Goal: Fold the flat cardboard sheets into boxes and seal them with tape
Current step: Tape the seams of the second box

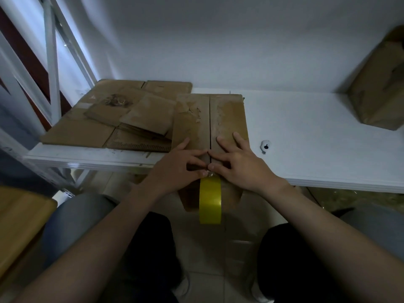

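Your white tabletop (306, 132) carries a stack of flat cardboard sheets (98, 119) at its left end. Just beside the stack, a folded box (229, 119) lies with its near end jutting past the near edge. A small white fitting (265, 146) sits to the right of that box, near the same edge. Another cardboard box (380, 95) stands at the far right corner.

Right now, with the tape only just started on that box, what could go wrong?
The yellow tape roll hangs free below the box, so its weight may peel the end that the left hand pinches at the seam. The box juts over the table edge; the right hand pressing there might tip it. The flaps look scuffed and torn, so tape may grip poorly.
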`<move>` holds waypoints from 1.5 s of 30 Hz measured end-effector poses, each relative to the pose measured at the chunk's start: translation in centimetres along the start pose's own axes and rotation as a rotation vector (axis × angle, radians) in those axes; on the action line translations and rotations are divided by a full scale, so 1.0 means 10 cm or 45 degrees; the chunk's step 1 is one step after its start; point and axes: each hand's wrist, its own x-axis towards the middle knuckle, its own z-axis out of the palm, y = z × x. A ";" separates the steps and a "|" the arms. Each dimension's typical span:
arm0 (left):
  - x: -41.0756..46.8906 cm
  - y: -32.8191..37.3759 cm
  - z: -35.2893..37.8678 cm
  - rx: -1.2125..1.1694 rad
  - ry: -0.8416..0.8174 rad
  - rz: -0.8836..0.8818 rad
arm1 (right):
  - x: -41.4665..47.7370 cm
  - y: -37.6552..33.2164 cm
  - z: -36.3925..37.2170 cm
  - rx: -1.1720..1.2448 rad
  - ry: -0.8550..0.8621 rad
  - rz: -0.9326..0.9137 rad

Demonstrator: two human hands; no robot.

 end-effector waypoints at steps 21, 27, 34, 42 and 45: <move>-0.41 0.34 0.60 -1.022 0.156 -0.746 | 0.14 0.03 0.07 -0.401 -0.056 -0.111; -0.46 0.30 0.78 -1.109 -0.001 -0.900 | 0.15 0.02 0.07 -0.418 -0.025 -0.138; -0.32 0.22 0.83 -1.242 -0.064 -0.960 | 0.18 0.03 0.11 -0.673 0.072 -0.176; -0.28 0.10 0.88 -1.170 0.003 -0.905 | 0.23 0.08 0.23 -0.816 0.145 -0.196; -0.20 0.13 0.84 -1.203 0.077 -0.839 | 0.28 0.12 0.21 -0.818 0.192 -0.173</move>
